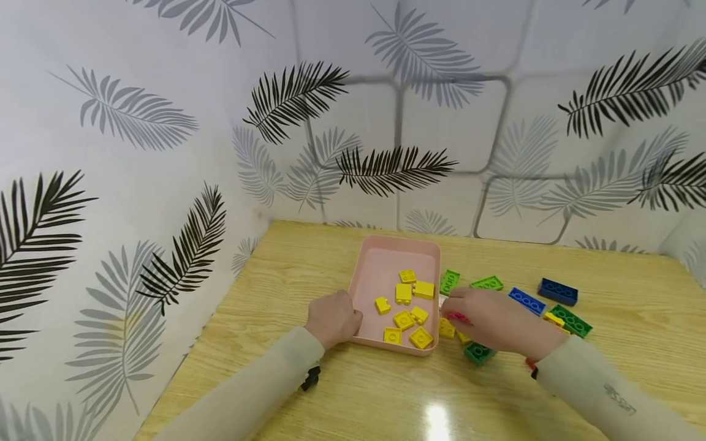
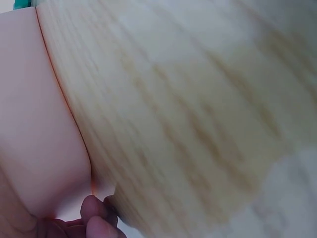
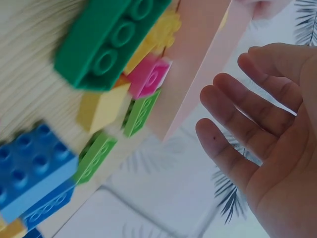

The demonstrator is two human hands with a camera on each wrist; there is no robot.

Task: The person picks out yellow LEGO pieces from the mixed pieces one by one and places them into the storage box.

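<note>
A shallow pink tray (image 1: 380, 263) lies on the wooden table with several yellow toy bricks (image 1: 403, 293) in it. At its near left corner my left hand (image 1: 333, 320) grips the wall; the left wrist view shows curled fingertips (image 2: 96, 215) against the tray (image 2: 44, 114). My right hand (image 1: 496, 320) hovers over the loose bricks beside the tray's right wall. In the right wrist view its fingers (image 3: 225, 106) are relaxed and a little bent, with nothing between them. A pink brick (image 3: 148, 77), a dark green brick (image 3: 111, 44) and yellow bricks lie near it.
Right of the tray are light green bricks (image 1: 486, 283), a blue brick (image 1: 526, 301), a dark blue brick (image 1: 558, 291) and a green brick (image 1: 570, 320). A leaf-patterned wall covering (image 1: 441, 208) borders the table's back and left edges.
</note>
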